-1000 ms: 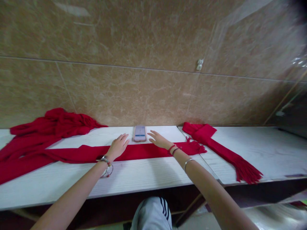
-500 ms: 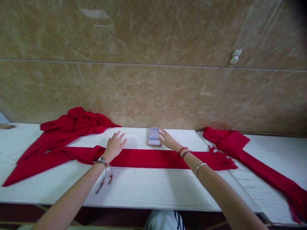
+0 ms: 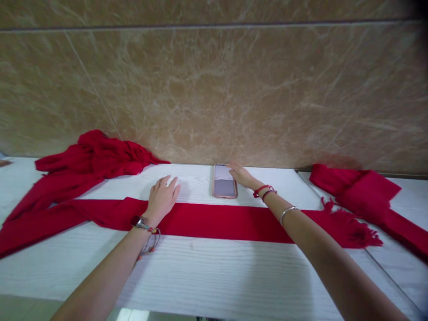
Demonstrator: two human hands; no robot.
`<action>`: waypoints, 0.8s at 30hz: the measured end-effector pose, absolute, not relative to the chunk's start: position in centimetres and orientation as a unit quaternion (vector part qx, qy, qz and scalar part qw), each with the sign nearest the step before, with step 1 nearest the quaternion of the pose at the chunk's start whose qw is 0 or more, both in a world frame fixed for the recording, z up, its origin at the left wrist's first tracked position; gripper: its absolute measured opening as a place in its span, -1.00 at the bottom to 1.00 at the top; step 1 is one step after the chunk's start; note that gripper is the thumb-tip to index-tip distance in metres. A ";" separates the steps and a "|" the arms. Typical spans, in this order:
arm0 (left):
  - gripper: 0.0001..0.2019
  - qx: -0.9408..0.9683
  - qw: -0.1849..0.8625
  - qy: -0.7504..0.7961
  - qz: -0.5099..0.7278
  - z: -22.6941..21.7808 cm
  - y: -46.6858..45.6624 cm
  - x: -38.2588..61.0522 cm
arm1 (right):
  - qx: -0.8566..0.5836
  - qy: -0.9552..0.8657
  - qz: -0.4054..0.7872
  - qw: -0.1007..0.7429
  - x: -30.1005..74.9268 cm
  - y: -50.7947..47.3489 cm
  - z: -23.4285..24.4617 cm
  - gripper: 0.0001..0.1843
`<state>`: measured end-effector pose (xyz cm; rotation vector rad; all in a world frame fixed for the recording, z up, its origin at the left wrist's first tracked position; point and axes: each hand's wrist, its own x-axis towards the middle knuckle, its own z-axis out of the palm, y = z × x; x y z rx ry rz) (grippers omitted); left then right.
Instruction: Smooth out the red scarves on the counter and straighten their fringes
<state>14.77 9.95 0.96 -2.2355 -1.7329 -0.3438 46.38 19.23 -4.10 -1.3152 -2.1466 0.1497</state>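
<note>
A smartphone (image 3: 224, 188) lies face up on the white table by the wall, its screen lit. My right hand (image 3: 243, 175) is at its upper right edge, fingers stretched over the screen; whether a fingertip touches the glass I cannot tell. My left hand (image 3: 162, 197) rests with spread fingers to the left of the phone, holding nothing. Under both arms runs a long red scarf (image 3: 220, 223), folded into a flat band. Its fringed end (image 3: 354, 227) lies on the right, and its left part is loosely twisted.
A crumpled heap of red cloth (image 3: 100, 156) lies at the back left against the marbled brown wall (image 3: 200, 98). Another red scarf (image 3: 354, 189), folded over, lies at the right past a seam between the white tabletops (image 3: 214, 267).
My head view has tilted down and closer. The right hand has shifted toward the phone's top end, and the phone's screen shows a different page. The left hand stays spread.
</note>
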 end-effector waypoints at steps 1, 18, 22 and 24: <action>-0.60 -0.774 0.162 -0.596 -0.137 0.9 10.0 14.7 | -0.494 -0.812 0.056 0.304 46.4 19.4 -4.1 -0.61; -0.58 -0.800 0.081 -0.587 -0.094 0.1 9.5 15.0 | -0.488 -0.783 0.118 0.366 46.8 18.0 -4.0 -0.51; -0.64 -0.816 0.040 -0.572 -0.067 -0.4 9.8 14.9 | -0.500 -0.774 0.135 0.364 46.8 18.0 -3.7 -0.42; -0.67 -0.822 0.036 -0.565 -0.059 -0.6 9.9 14.9 | -0.499 -0.776 0.134 0.361 46.8 18.0 -3.7 -0.38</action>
